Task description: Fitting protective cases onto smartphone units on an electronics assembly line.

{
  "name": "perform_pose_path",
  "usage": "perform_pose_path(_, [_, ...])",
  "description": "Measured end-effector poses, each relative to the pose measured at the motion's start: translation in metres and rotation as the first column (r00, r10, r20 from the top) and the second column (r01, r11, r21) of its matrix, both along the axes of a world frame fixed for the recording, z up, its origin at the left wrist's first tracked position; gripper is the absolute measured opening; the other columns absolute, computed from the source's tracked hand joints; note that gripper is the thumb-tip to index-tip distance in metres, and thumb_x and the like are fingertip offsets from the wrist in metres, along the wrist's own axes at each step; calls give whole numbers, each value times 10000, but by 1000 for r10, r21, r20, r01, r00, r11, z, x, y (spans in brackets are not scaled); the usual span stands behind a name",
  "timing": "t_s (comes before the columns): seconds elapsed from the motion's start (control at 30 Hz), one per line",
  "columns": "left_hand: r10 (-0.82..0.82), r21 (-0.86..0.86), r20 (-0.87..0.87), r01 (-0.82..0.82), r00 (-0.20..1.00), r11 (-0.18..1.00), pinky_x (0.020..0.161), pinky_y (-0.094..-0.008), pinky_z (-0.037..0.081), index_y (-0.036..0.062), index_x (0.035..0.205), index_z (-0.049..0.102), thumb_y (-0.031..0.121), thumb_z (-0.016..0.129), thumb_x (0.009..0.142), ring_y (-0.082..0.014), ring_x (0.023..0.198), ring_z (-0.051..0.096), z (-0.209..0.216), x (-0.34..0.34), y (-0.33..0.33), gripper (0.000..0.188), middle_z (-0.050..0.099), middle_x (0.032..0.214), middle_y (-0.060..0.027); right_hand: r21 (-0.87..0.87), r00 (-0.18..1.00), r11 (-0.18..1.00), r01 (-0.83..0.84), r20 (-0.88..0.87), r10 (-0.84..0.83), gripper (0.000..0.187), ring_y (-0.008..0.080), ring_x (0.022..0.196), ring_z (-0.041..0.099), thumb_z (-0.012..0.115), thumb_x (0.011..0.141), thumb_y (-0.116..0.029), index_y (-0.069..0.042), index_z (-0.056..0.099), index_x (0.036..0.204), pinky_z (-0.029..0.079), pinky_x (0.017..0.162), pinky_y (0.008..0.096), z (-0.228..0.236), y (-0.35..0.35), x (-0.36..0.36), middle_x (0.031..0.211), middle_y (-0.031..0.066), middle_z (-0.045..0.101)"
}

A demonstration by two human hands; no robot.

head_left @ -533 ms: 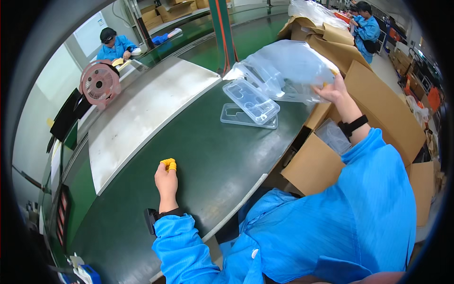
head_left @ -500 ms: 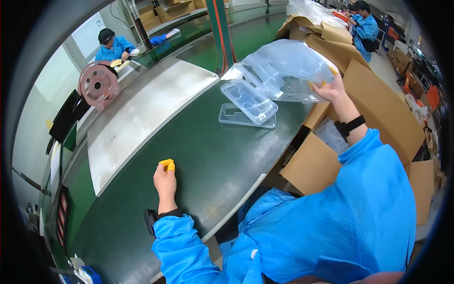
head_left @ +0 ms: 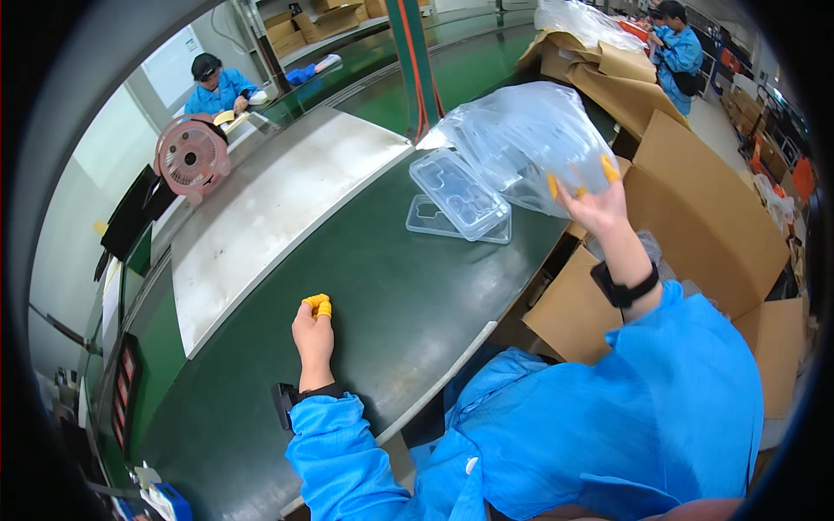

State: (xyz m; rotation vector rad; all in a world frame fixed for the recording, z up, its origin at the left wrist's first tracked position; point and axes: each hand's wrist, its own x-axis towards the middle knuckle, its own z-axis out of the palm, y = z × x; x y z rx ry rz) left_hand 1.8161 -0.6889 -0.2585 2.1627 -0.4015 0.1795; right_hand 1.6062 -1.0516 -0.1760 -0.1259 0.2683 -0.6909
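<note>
My right hand point(head_left: 592, 204), with yellow finger covers, grips the near right side of a clear plastic bag point(head_left: 530, 117). Inside the bag, clear plastic pieces show faintly. Beside it, a clear plastic blister tray point(head_left: 460, 193) with moulded recesses lies crosswise over another clear tray point(head_left: 427, 217) on the green tabletop point(head_left: 408, 295). My left hand point(head_left: 314, 334) hangs closed over or rests on the tabletop, its yellow-covered fingertips pressed together and nothing visible in them.
An open cardboard box point(head_left: 578, 304) with clear plastic inside stands at the right below the table edge. A white board point(head_left: 287, 217) lies on the left, with a pink fan point(head_left: 191, 158) beyond it. A green post point(head_left: 415, 69) rises at the back. Two people in blue work farther off.
My right hand has shifted slightly left and down, with the bag bunching leftward and upward. The left hand stays closed in nearly the same place. The whole view has shifted slightly.
</note>
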Motion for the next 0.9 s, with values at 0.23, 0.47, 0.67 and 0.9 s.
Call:
perform_pose_path(0.23, [-24,-8,-17,24,1000,1000,670,-276,432,-7,909,574,87,508,755,-219,744,577,-3,-2,1,192,606,814,-125,-29,936,939,-342,82,343,538,311,1012,426,584,714,-362,-54,419,1123,405,866,416,-5,68,-11,1109,119,435])
perform_pose_path(0.47, [-22,2,-32,22,999,1000,681,-283,434,-5,909,578,79,515,753,-220,758,580,0,-6,0,188,608,823,-124,-233,930,903,-362,-21,367,484,254,1037,442,538,772,-290,-64,366,1164,396,877,416,-5,60,41,1133,100,424])
perform_pose_path(0.67, [-7,30,-66,9,998,999,681,-289,435,0,904,575,75,509,744,-229,759,580,0,-7,2,188,607,822,-124,-265,853,812,-520,-120,508,489,254,1053,433,527,779,-291,-67,357,1179,385,877,412,-6,31,74,1162,102,413])
perform_pose_path(0.9, [-10,36,-60,12,998,999,684,-291,434,-2,910,575,88,512,743,-229,761,579,-3,-2,2,200,607,829,-124,-366,846,767,-526,-320,427,542,232,1026,468,449,793,-422,-58,371,1186,410,842,382,-2,13,78,1142,90,453])
